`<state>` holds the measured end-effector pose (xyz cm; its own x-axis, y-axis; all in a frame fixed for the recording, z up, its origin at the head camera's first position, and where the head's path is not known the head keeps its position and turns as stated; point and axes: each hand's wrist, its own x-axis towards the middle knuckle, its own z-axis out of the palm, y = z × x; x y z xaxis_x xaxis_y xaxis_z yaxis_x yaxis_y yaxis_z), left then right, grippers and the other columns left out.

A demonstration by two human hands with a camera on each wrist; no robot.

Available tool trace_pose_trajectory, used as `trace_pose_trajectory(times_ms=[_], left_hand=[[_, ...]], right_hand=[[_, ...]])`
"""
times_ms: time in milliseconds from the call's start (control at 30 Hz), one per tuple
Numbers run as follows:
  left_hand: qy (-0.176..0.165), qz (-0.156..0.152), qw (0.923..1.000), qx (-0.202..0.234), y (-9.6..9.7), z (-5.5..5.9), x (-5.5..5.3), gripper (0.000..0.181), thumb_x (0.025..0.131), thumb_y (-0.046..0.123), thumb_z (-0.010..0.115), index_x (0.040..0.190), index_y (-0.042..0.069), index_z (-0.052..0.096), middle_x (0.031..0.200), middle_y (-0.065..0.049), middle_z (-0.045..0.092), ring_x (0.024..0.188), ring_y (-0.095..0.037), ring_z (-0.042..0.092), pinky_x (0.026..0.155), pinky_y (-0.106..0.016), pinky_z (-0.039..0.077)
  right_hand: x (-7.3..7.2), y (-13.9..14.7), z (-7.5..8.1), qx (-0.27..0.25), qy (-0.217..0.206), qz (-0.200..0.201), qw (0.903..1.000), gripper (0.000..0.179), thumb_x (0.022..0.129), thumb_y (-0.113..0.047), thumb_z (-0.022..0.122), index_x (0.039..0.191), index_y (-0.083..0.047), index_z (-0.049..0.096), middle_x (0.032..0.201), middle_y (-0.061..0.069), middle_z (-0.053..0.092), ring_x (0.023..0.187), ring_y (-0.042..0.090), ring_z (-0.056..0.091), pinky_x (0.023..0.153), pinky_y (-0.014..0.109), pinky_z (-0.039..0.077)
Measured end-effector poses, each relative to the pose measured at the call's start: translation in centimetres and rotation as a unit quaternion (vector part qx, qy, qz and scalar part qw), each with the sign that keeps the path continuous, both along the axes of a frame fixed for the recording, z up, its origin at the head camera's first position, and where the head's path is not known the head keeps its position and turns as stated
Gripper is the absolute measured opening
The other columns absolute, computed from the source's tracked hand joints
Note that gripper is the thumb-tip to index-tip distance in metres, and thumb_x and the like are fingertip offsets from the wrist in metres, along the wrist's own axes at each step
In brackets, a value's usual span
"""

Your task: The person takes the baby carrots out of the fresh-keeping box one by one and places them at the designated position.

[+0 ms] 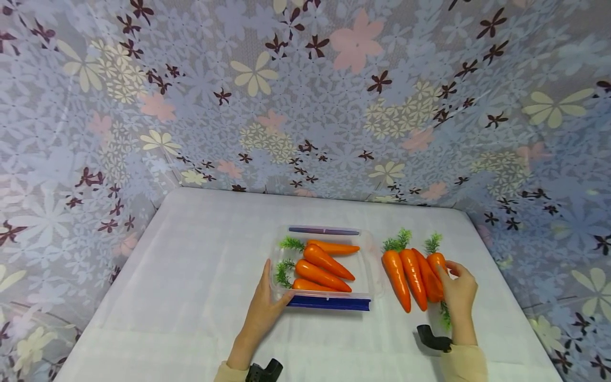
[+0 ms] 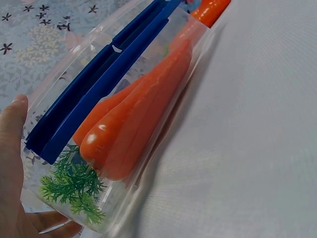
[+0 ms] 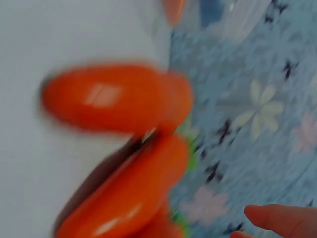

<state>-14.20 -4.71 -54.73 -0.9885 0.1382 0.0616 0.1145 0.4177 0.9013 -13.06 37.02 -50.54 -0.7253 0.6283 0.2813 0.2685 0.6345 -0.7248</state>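
Gripping box (image 1: 329,303) edge, left hand (image 1: 263,307), tabletop (image 1: 181,265) leftward

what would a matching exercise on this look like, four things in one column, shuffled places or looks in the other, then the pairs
Column one
1. left hand
2. box
3. right hand
4. table

Column two
A. at the loose carrots
B. white
C. on the box
D. clear, with blue flaps

Pairs: 1-C, 2-D, 3-A, 4-B

Right wrist view: carrots (image 3: 119,99) blurred; fingers (image 3: 285,219) cut off by edge.
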Motion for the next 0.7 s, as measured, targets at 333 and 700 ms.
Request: trace_pose_trajectory(times_ms=[333, 700], left_hand=[[0.001, 0.0, 1.0, -0.004, 0.1, 0.1, 0.0, 0.097, 0.084, 0.045, 0.067, 0.155, 0.015, 0.009, 0.158, -0.019, 0.02, 0.142, -0.04, 0.026, 0.112, -0.06, 0.027], [0.007, 0.001, 0.9999, -0.01, 0.0, -0.1, 0.0, 0.095, 0.085, 0.045, 0.066, 0.155, 0.015, 0.009, 0.158, -0.018, 0.02, 0.143, -0.039, 0.026, 0.112, -0.059, 0.027]], right_hand=[[-1.3, -6.1, 2.6, -0.022, 0.018, 0.113, 0.9931, 0.029, 0.087, -0.009, 0.067, 0.114, 0.001, 0.066, 0.109, 0.022, 0.068, 0.094, 0.023, 0.059, 0.074, 0.013, 0.04], [-3.1, -11.3, 3.2, -0.075, 0.022, 0.239, 0.9679, 0.028, 0.087, -0.01, 0.068, 0.113, 0.001, 0.066, 0.108, 0.02, 0.069, 0.093, 0.022, 0.066, 0.082, 0.014, 0.051]])
